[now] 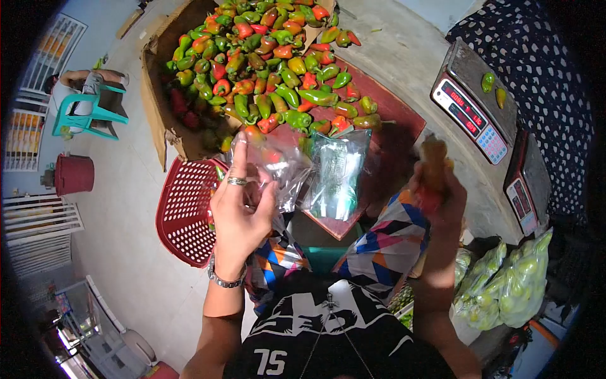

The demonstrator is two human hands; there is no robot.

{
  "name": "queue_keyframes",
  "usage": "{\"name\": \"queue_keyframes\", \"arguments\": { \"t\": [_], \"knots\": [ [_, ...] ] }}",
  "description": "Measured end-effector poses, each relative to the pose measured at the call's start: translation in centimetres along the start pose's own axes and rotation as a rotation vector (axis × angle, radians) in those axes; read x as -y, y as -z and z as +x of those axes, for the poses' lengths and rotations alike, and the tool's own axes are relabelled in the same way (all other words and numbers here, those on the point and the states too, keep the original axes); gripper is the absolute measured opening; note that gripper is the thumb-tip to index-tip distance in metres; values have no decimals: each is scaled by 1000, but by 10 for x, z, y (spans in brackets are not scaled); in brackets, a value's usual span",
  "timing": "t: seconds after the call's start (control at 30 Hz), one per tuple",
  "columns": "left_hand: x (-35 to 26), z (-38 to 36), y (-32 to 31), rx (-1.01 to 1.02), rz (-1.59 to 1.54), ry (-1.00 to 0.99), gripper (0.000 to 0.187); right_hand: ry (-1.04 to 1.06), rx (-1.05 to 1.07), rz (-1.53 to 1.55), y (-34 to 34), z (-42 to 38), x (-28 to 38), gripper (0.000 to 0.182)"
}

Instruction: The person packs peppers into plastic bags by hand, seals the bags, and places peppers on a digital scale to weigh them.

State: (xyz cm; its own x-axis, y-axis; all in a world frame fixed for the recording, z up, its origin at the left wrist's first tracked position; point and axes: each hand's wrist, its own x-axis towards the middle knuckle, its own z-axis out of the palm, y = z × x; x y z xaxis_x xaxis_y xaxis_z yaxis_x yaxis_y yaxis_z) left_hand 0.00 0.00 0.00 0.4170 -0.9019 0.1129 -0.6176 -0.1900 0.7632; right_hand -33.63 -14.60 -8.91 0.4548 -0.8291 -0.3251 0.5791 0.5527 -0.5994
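My left hand (238, 211), with a ring and a wrist bracelet, holds up a clear plastic bag (278, 167) in front of me. My right hand (439, 189) is raised at the right and grips a blurred orange-brown pepper (434, 158). Beyond both hands lies a big heap of red, green and orange peppers (271, 69) spilling from a cardboard box (158, 107) onto a red board (391, 126). A stack of clear bags (334, 177) lies on that board between my hands.
A red perforated basket (186, 211) stands by my left knee. Two digital scales (473, 101) (527, 189) sit at the right, the far one with two peppers on its pan. Filled bags of green peppers (511, 284) lie at lower right. A person sits on a teal chair (88, 114) far left, near a red bucket (74, 174).
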Motion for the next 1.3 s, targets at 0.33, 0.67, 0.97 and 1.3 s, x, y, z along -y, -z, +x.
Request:
{"name": "queue_keyframes", "arguments": {
  "t": [0.33,0.67,0.97,1.3],
  "knots": [
    [-28,-40,-9,408,228,-531,92,-646,511,70,-88,-62,-73,86],
    [-11,-79,-31,447,207,-576,84,-590,265,-45,-68,-76,-111,57],
    [-4,-92,-42,463,173,-498,92,-261,-59,127,-86,-101,-139,36],
    [-3,-102,-55,604,-6,-443,99,-253,-153,199,-66,-114,-137,32]
  ]
}}
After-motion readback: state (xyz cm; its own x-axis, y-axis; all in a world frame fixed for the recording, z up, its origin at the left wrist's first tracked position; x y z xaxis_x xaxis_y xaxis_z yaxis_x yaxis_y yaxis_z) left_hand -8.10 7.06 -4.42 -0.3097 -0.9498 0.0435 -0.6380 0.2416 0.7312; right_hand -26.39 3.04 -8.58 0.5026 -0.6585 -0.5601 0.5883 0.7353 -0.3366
